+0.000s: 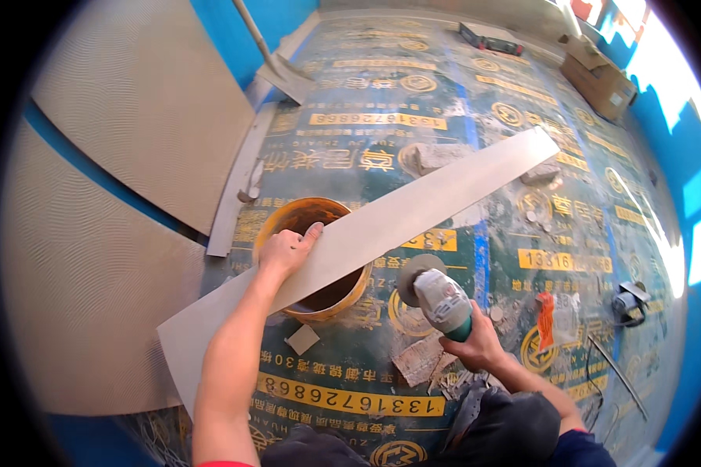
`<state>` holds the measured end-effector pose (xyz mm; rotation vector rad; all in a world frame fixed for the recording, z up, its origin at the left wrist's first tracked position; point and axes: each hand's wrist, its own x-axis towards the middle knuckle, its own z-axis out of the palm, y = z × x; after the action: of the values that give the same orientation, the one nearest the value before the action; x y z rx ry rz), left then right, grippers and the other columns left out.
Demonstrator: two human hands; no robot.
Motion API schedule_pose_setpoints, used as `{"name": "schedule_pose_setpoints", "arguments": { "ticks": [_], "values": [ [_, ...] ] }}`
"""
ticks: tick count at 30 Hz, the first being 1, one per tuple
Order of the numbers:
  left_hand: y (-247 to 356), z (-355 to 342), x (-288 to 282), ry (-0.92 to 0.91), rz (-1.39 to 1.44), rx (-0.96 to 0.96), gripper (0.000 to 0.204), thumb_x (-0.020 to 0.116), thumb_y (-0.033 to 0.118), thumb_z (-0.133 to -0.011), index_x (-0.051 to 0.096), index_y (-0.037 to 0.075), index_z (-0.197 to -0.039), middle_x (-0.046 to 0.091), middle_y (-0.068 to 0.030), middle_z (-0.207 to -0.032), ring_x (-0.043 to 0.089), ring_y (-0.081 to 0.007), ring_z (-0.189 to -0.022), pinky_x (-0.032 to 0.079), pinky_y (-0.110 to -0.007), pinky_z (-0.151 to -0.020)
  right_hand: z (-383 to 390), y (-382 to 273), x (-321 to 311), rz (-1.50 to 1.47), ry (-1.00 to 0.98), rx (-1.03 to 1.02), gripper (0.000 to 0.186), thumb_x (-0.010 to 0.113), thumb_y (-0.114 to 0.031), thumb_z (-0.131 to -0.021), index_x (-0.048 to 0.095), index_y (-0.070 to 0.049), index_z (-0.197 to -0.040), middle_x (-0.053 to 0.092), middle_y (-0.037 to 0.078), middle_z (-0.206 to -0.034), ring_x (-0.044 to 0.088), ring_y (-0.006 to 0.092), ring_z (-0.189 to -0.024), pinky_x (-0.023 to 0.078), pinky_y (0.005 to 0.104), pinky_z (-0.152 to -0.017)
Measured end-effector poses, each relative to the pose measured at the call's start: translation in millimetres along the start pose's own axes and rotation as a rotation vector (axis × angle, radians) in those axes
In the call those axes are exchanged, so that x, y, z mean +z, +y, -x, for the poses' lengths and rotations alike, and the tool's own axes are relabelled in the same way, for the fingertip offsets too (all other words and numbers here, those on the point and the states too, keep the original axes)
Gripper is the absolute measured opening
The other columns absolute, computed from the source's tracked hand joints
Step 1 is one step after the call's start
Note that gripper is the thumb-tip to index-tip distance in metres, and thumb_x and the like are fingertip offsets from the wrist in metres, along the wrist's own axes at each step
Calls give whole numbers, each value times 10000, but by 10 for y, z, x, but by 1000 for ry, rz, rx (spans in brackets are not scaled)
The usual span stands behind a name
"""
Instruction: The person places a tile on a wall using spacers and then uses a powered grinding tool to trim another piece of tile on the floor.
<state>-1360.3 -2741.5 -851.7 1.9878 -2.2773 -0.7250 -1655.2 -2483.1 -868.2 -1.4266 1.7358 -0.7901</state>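
Observation:
A long pale tile strip (pixel 413 218) lies slanted across the top of an orange bucket (pixel 339 300), its near end at the lower left. My left hand (pixel 288 251) grips the strip over the bucket, thumb along its surface. In my right hand (pixel 477 342) is an angle grinder (pixel 444 300) with a white, worn-looking body and green handle, held just right of the strip and bucket. Its round disc (pixel 409 280) is raised toward the strip but appears apart from it.
Large beige tiles (pixel 125 140) stand along the blue left wall, near a shovel (pixel 276 74). A cardboard box (pixel 596 78), a flat tool (pixel 491 39), rubble (pixel 440 157), an orange packet (pixel 545 319), a power tool (pixel 629 303) and a metal rod (pixel 615 373) lie on the printed floor sheeting.

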Motion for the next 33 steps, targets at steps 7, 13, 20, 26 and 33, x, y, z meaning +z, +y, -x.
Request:
{"name": "schedule_pose_setpoints", "arguments": {
  "ticks": [7, 13, 20, 26, 33],
  "values": [
    [115, 112, 84, -66, 2, -32, 844, 328, 781, -818, 673, 29, -652, 642, -208, -690, 638, -378, -742, 477, -437, -679, 188, 239, -97, -220, 99, 81, 555, 740, -204, -673, 482, -5, -1122, 645, 212, -955, 652, 354, -916, 496, 396, -797],
    [400, 265, 227, 28, -71, -57, 846, 291, 769, -838, 695, 40, -693, 649, -216, -713, 636, -406, -761, 486, -462, -686, 114, 398, 6, -38, 17, -53, 635, 746, -231, -664, 465, -25, -1196, 639, 220, -954, 638, 396, -897, 509, 433, -768],
    [365, 292, 270, 98, -102, -107, 820, 275, 750, -855, 709, 66, -724, 658, -198, -723, 638, -402, -759, 491, -470, -686, 8, 280, 245, -47, -100, -84, 662, 739, -225, -666, 461, -34, -1236, 631, 204, -968, 630, 385, -884, 513, 443, -759],
    [261, 313, 249, 169, -74, -152, 812, 306, 738, -857, 659, 45, -626, 620, -192, -641, 608, -399, -670, 447, -477, -603, -126, 298, 372, 30, -118, -240, 730, 781, -242, -623, 448, -17, -1232, 592, 176, -946, 620, 353, -834, 515, 421, -707],
    [256, 274, 285, 203, -100, -143, 808, 324, 723, -864, 602, 29, -559, 572, -187, -576, 569, -391, -597, 411, -466, -554, -264, 259, 409, 82, -129, -278, 748, 791, -259, -614, 445, -6, -1227, 597, 173, -938, 619, 344, -817, 520, 416, -688]
  ]
}}
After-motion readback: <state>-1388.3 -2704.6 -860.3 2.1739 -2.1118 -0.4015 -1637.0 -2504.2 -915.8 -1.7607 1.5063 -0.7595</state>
